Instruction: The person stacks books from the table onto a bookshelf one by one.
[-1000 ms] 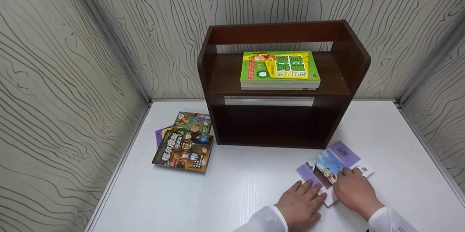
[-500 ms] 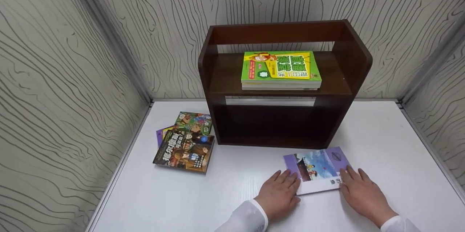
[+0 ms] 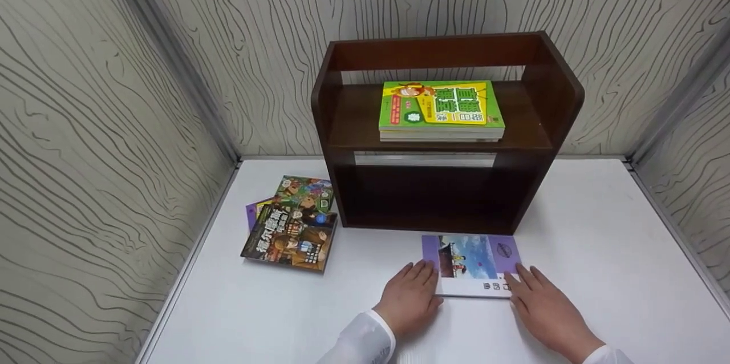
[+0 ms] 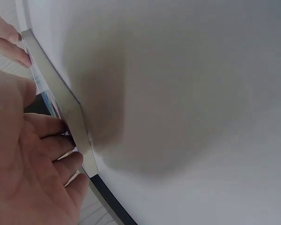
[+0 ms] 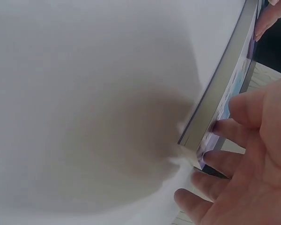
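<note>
Book [image 3: 476, 261]: flat on table [image 3: 593, 227], just before shelf [image 3: 342, 124].
Left hand [image 3: 409, 296]: fingers straight, touching book's left edge.
Right hand [image 3: 542, 310]: fingers straight, touching right corner.

White table [image 3: 582, 227] carries dark brown 2-tier shelf unit [image 3: 547, 124] at back centre, pile of comic books [image 3: 290, 224] left of it, purple-covered book [image 3: 472, 264] flat in front. Green book stack [image 3: 440, 110] on upper shelf.
</note>
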`<state>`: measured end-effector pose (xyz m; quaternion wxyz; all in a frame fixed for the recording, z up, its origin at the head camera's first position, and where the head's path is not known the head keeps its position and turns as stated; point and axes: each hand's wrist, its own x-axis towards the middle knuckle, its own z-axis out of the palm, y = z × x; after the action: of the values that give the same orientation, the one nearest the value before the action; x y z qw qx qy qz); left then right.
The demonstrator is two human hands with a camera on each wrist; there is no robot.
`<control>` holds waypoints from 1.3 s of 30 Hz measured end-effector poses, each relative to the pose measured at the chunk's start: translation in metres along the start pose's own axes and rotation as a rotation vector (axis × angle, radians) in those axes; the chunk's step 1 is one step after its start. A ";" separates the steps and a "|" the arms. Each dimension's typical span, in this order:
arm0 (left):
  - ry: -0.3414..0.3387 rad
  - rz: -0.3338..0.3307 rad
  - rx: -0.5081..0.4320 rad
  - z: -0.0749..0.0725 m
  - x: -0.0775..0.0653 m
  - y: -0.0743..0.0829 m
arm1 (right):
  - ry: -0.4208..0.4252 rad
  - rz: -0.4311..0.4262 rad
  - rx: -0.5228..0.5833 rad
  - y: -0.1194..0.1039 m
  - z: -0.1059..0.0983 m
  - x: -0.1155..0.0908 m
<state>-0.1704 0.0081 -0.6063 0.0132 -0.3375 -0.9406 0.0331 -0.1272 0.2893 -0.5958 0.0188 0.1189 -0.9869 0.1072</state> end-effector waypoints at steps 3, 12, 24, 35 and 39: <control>-0.002 -0.027 -0.035 0.002 -0.006 -0.008 | -0.011 -0.008 -0.005 -0.005 0.005 0.001; -0.008 -0.125 -0.060 -0.001 -0.021 -0.027 | -0.051 -0.026 0.040 -0.029 0.011 0.011; -0.016 -0.267 -0.489 -0.007 -0.031 -0.045 | -0.139 0.108 0.304 -0.057 0.009 0.027; 0.042 -0.584 -1.224 -0.023 -0.035 -0.055 | -0.216 0.486 0.928 -0.052 -0.006 0.030; 0.055 -0.623 -1.315 -0.024 -0.036 -0.058 | -0.198 0.552 1.060 -0.051 -0.009 0.029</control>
<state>-0.1779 -0.0584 -0.5786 -0.1597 0.0069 -0.8179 -0.5527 -0.1428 0.2366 -0.5746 -0.1636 -0.1388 -0.7907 0.5735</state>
